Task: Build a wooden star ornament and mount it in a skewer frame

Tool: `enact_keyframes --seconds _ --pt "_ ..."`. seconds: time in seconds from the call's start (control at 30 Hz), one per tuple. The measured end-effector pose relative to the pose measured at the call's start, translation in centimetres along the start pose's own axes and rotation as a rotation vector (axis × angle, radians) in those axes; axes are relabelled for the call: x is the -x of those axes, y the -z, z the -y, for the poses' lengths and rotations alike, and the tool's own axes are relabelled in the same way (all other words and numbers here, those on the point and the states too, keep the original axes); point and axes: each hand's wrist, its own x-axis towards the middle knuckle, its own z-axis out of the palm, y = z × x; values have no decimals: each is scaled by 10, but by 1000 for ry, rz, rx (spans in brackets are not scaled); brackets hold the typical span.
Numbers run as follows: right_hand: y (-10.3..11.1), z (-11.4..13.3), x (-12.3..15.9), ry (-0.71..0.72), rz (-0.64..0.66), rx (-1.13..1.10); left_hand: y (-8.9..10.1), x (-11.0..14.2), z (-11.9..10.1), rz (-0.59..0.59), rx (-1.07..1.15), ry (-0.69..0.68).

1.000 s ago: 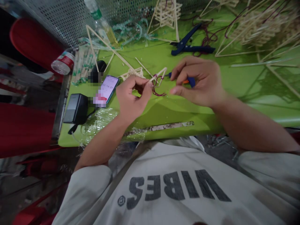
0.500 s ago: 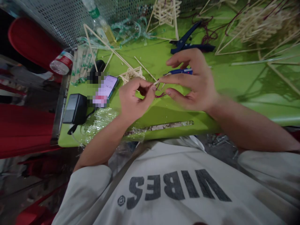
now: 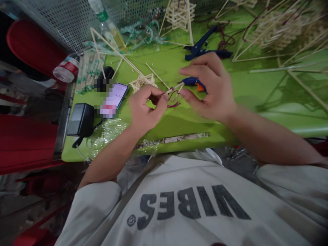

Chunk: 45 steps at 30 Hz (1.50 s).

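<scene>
My left hand is closed in a pinch on a short pale bamboo stick with dark red string tied around it. Loose ends of the string hang below the fingertips. A second short stick piece joins in an angle near my right thumb. My right hand has thumb and fingers apart, its thumb tip close to or touching that piece; contact is unclear. Behind its fingers lies a blue pointed tool with an orange part. A small woven stick bundle rests beyond my left hand.
Dark blue cutters lie beyond my right hand. Stick frames fill the far right of the green table. Left are a phone, a black box, wrapped chopsticks and bottles. A metal strip lies in front.
My right index finger has lifted away from the stick, and the angled stick piece now shows between the hands. My left hand keeps its pinch. The view has shifted slightly.
</scene>
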Motion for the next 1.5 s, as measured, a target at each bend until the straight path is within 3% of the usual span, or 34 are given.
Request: enact_keyframes --seconds 0.13,0.37,0.67,1.1,1.37,1.5 --pt "-1 1 -2 -179 55 -118 0 -2 -1 29 73 -27" --pt "-1 8 -2 -149 58 -124 6 5 -6 153 245 207" --pt "-2 16 1 -76 86 -131 8 0 0 177 78 -22" --pt "-4 9 3 -57 119 -80 9 -4 0 220 7 -149" --pt "-2 8 3 -139 139 -60 11 -6 3 92 46 -151" --pt "0 11 1 -132 161 -73 12 -7 5 153 -21 -215"
